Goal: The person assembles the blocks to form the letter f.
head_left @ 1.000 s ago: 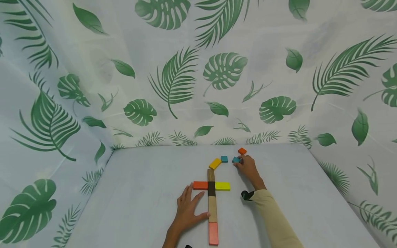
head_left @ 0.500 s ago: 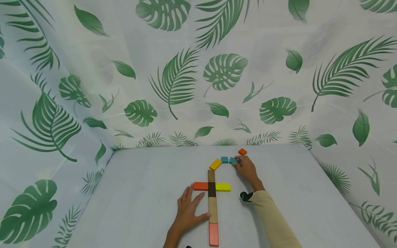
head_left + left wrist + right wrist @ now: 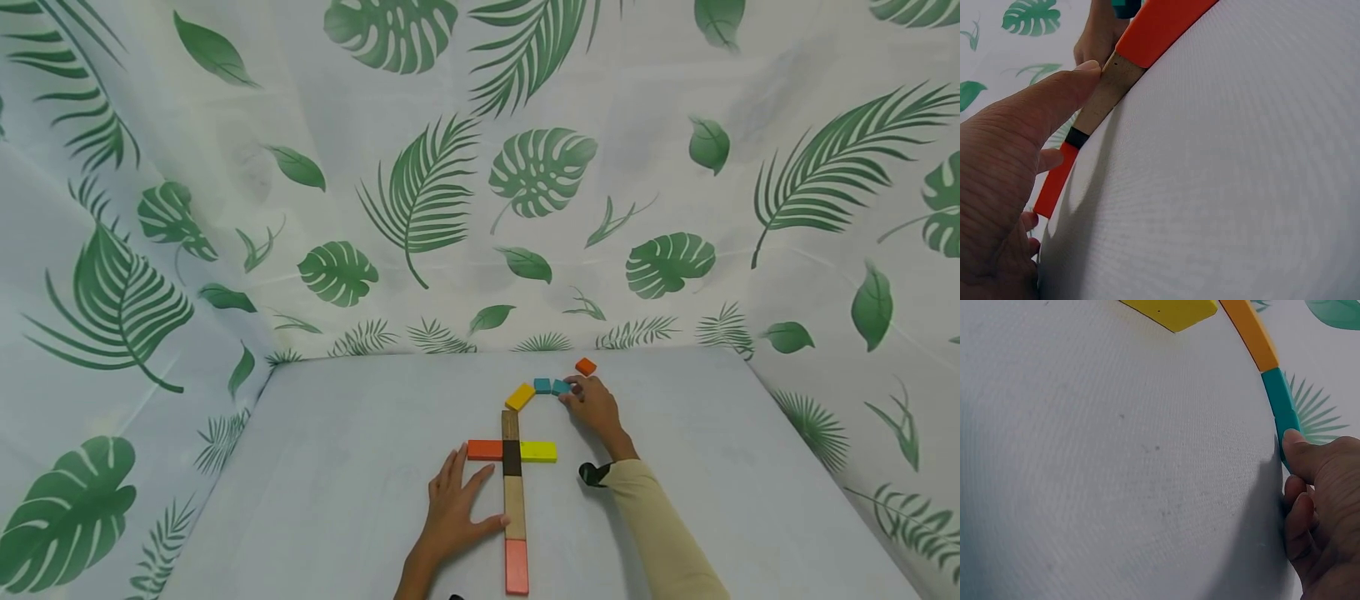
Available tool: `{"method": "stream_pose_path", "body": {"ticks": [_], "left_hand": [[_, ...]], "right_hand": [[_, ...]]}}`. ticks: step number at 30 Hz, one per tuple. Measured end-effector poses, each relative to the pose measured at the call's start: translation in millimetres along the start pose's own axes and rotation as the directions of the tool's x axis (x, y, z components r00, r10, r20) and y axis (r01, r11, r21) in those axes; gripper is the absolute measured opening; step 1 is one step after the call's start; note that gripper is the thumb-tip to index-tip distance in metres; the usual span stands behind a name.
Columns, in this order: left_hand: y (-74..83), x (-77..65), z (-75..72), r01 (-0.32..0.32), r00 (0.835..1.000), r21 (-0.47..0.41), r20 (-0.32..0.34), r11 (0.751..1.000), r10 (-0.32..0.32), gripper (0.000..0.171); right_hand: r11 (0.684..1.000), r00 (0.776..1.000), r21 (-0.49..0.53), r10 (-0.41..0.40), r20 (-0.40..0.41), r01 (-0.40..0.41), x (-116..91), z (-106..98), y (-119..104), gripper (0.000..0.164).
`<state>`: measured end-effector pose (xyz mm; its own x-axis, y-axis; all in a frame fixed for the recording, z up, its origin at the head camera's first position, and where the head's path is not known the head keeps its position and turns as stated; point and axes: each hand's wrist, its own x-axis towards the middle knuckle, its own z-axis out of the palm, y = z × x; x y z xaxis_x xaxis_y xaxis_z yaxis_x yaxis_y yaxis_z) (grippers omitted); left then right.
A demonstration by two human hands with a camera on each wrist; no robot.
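Note:
My right hand (image 3: 597, 410) pinches a small blue block (image 3: 560, 387) between thumb and fingers, right beside another blue block (image 3: 542, 386). That one meets an orange-yellow block (image 3: 520, 397) lying slanted at the top of a brown block (image 3: 510, 425). Below run a dark block (image 3: 512, 457), a tan block (image 3: 514, 507) and a pink block (image 3: 517, 567) in a straight line. A red block (image 3: 485, 450) and a yellow block (image 3: 538, 452) flank the dark one. My left hand (image 3: 453, 512) lies spread, thumb tip at the tan block's edge and fingertips near the red block.
A loose orange block (image 3: 586, 367) lies just beyond my right hand, near the back of the white table (image 3: 337, 483). Leaf-printed cloth (image 3: 450, 317) rises behind and along both sides.
My right hand has slid the small blue block leftward, closing most of the gap to the other blue block. My left hand has stayed where it was.

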<state>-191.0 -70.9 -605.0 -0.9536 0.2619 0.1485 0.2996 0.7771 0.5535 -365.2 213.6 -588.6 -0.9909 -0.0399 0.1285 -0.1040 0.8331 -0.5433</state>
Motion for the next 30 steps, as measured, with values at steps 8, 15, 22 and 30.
{"method": "stream_pose_path", "body": {"ticks": [8,15,22,30], "left_hand": [[-0.4,-0.8,0.7,-0.003,1.0,-0.003,0.001,1.0,0.003,0.08],[-0.7,-1.1,1.0,-0.004,1.0,0.0,0.003,1.0,0.004,0.081],[-1.1,0.5,0.7,0.001,1.0,-0.01,0.006,1.0,0.0,0.081],[-0.7,0.4,0.5,0.003,1.0,-0.007,0.004,1.0,-0.003,0.081]], "right_hand": [[1.0,1.0,-0.005,0.021,0.001,-0.021,-0.3,1.8,0.3,0.036],[1.0,0.999,-0.002,0.031,0.013,-0.031,-1.6,0.4,-1.2,0.037],[1.0,1.0,0.001,0.029,0.003,-0.029,0.8,2.1,-0.4,0.036],[0.998,0.999,0.059,0.01,-0.049,-0.007,-0.3,2.8,1.3,0.037]]}}
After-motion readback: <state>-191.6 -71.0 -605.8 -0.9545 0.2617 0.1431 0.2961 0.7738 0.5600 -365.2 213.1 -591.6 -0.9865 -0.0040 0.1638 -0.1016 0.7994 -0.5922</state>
